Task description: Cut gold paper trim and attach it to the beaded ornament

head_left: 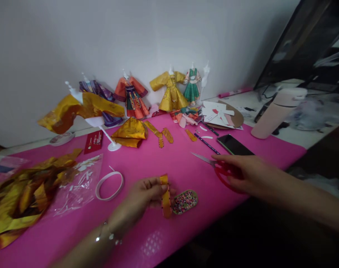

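My left hand [145, 195] is closed in a pinch on a narrow yellow-orange patterned strip [166, 197] that hangs down over the pink mat [163, 160]. Just right of the strip lies a small oval dish of coloured beads [185, 201]. My right hand [243, 173] lies over the red handles of a pair of scissors [214, 163], fingers curled on them, the blades pointing left along the mat.
A roll of white tape [109, 185], a clear plastic bag [74, 186] and a heap of gold fabric [21, 193] lie at left. Small paper dresses on stands [172, 91] line the wall. A phone [234, 144], pencil [207, 143], pink bottle [278, 111] and paper cut-outs [219, 113] sit at right.
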Demonstrator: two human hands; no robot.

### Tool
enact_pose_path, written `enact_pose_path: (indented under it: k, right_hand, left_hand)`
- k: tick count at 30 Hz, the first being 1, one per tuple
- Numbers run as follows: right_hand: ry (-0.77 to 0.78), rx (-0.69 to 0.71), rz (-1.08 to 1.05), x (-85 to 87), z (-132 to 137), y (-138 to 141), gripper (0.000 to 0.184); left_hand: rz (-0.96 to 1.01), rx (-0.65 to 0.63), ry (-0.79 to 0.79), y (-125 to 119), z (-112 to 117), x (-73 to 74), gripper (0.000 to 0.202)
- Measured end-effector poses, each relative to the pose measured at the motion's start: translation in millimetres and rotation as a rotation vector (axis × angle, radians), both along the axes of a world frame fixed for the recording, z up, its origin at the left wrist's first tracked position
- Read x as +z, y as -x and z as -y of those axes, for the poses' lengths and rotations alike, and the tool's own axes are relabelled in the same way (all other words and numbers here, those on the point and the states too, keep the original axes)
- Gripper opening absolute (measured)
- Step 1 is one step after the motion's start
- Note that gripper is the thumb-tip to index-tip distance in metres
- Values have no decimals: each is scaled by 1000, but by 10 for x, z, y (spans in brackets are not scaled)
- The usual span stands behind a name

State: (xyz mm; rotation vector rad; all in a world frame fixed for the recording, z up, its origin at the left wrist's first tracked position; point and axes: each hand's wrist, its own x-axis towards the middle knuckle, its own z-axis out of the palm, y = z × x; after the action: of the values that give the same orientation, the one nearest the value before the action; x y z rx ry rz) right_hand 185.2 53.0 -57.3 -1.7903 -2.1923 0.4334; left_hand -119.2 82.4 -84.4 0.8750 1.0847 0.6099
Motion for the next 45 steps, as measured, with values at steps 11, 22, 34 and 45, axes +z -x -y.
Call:
enact_pose_path:
  k: [11,22,34,45]
  right_hand:
    - [26,187,137,-116,431,127,19]
    - [-47,291,293,-406,558,46,29]
    - [-171,318,295,-365,527,167,32]
    - [-87,394,335,-394,525,49,41]
  left_hand:
    - [61,-45,98,91,148,-343,47]
    - [124,-69,82,64,212,-275,38]
    - [101,5,69,87,184,-362,31]
    - [29,-27,65,94,154,-374,47]
